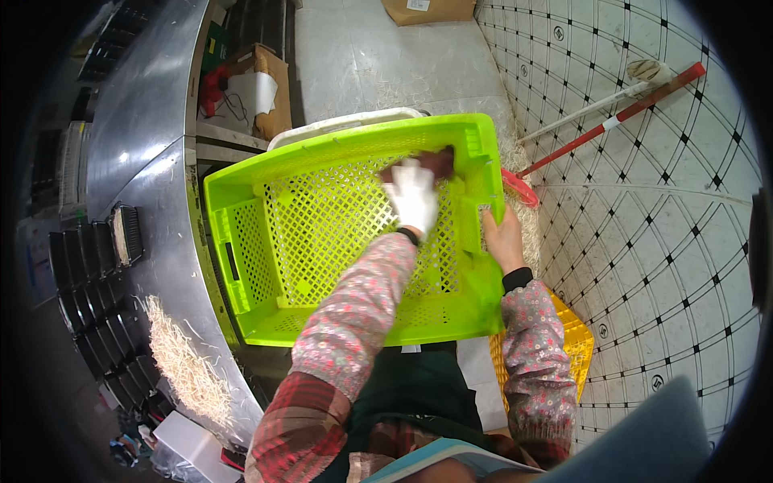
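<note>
A bright green plastic crate [475, 310] with a lattice bottom sits in front of me. Inside it, near the far right corner, my left hand [412, 197] wears a white glove and is on a dark maroon cloth [439, 163]. Motion smears its fingers, but the cloth bunches out past them. My bare right hand [505, 241] is closed around the crate's right end wall, with the thumb at the handle opening and the other fingers mostly hidden.
Left stands a metal table [149, 181] bearing a heap of pale shredded straw [189, 362] and a brush [127, 233]. A yellow crate [573, 338] is low at right. A red-handled broom [616, 121] leans beyond. A cardboard box [270, 92] stands behind, beside the table.
</note>
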Motion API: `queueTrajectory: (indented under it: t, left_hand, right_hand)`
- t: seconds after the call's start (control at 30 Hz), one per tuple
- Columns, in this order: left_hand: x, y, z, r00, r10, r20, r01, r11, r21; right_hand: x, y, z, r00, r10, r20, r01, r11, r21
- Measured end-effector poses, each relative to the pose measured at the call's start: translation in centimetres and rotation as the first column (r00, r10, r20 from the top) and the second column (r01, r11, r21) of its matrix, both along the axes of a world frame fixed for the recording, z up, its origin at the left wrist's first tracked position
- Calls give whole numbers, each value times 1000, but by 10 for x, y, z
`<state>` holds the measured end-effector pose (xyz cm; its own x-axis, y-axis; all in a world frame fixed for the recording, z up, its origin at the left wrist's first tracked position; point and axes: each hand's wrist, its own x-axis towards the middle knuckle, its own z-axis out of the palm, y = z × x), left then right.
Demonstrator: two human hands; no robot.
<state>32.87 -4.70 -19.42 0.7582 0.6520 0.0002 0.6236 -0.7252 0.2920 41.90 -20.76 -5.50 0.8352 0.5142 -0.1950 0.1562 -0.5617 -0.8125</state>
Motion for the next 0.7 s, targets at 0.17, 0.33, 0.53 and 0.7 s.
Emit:
queueTrajectory:
  t: [0.17, 0.33, 0.53, 0.7]
  left_hand:
    - [-22, 3, 53, 870, -493, -31, 474, 851, -227]
    - [-177, 27, 65, 728, -660, -183, 619, 749, -238]
    - [-301, 103, 96, 758, -292, -583, 66, 924, -378]
    - [-323, 95, 148, 962, 259, -84, -272, 909, -317]
  right_hand:
    - [2, -10, -20, 998, 2, 62, -2, 1000, 8]
    - [2, -5, -16, 998, -3, 66, 5, 1000, -21]
    - [9, 0, -20, 992, 10, 125, -10, 1000, 1]
    - [55, 32, -24, 999, -36, 19, 37, 999, -29]
